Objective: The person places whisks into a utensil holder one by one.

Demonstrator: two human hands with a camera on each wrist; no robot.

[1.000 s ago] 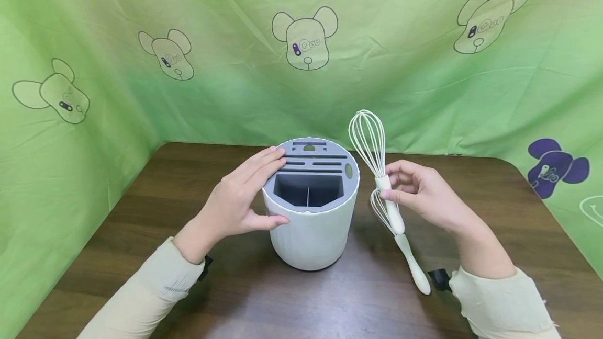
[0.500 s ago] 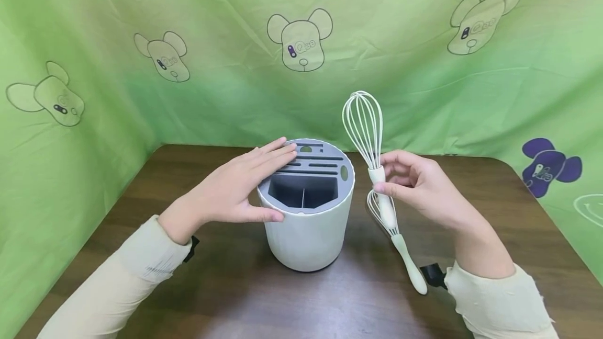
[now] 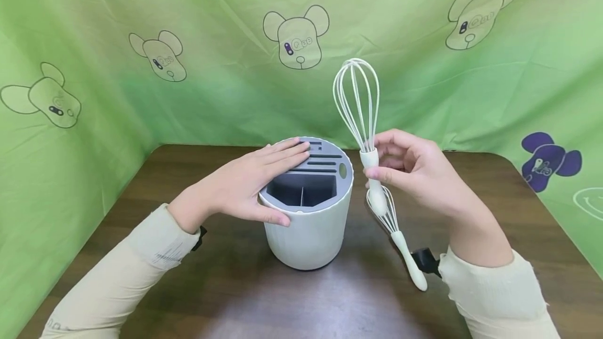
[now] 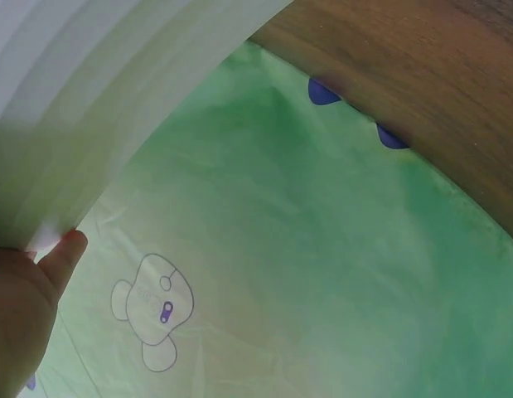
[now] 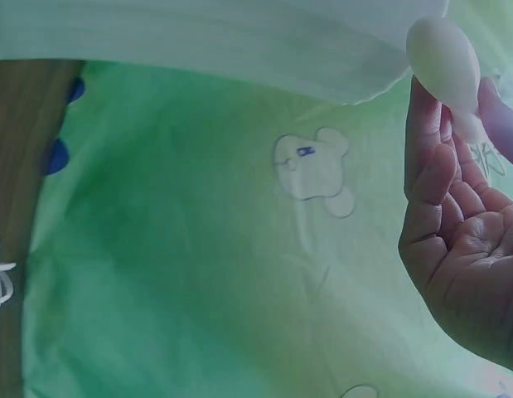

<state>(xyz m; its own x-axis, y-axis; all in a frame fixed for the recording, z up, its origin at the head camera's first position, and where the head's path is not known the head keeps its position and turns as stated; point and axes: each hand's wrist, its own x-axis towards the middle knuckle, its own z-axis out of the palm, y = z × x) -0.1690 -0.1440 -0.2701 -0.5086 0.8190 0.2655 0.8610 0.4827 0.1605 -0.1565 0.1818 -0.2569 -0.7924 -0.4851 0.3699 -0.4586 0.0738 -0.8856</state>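
Note:
A white utensil holder (image 3: pixel 306 242) with a grey slotted top stands in the middle of the table. My left hand (image 3: pixel 240 182) rests over its left rim, long fingers straight across the slots and thumb against the front wall. To the right of the holder, my right hand (image 3: pixel 414 169) pinches a whisk (image 3: pixel 377 198) just below its wire head. This whisk is held upright, wires up, its handle end lower than the holder's rim. In the right wrist view the handle's rounded end (image 5: pixel 442 58) sticks out from the fingers beside the holder's ribbed wall.
A smaller whisk (image 3: pixel 409 263) lies on the brown wooden table (image 3: pixel 226 286), right of the holder, partly behind the held whisk. Green cloth (image 3: pixel 226 103) printed with bear heads hangs behind and along both sides.
My right hand has lifted the whisk upward and slightly left, turning it more upright. My left hand has slid further right over the holder's top. The smaller whisk has stayed put.

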